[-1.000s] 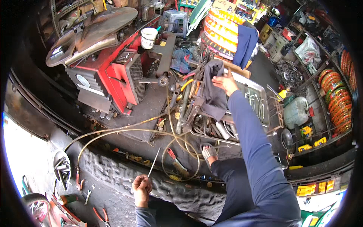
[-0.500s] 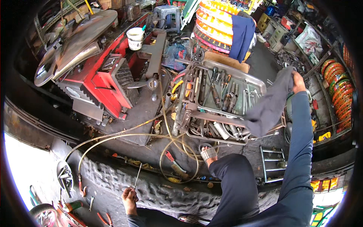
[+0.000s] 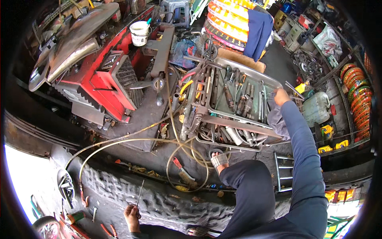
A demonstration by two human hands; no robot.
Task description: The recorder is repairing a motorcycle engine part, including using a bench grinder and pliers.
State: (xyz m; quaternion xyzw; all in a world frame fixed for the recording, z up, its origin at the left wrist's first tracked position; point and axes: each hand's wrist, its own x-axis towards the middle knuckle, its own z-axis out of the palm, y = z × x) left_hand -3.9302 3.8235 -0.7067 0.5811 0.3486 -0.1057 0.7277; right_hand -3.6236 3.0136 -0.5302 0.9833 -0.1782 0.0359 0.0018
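My left hand [image 3: 132,217] is closed around what looks like a screwdriver [image 3: 140,192]. Its thin metal shaft points up, while the grip is mostly hidden in my fingers. To the right, my right hand [image 3: 281,97] grips a dark grey cloth [image 3: 277,120] at the right rim of a metal tool tray [image 3: 272,82]. The cloth hangs bunched below my hand, over the tray's right end. Inside the tray lie several screwdrivers [image 3: 240,104] and long wrenches [image 3: 261,104]. A second tray underneath holds sockets and other metal tools [image 3: 234,135].
A yellowish hose [image 3: 119,141] loops across the floor near a red-handled tool [image 3: 182,169]. At left stand a red metal cabinet [image 3: 104,89] and a white bucket [image 3: 139,33]. Stacked wrapped tyres [image 3: 227,26] rise behind the trays. A pale jerrycan [image 3: 316,108] stands at right.
My right hand has moved left and down from beyond the tray to its right rim. The cloth, earlier stretched out, now hangs bunched. My left hand has lowered slightly, still holding the screwdriver.
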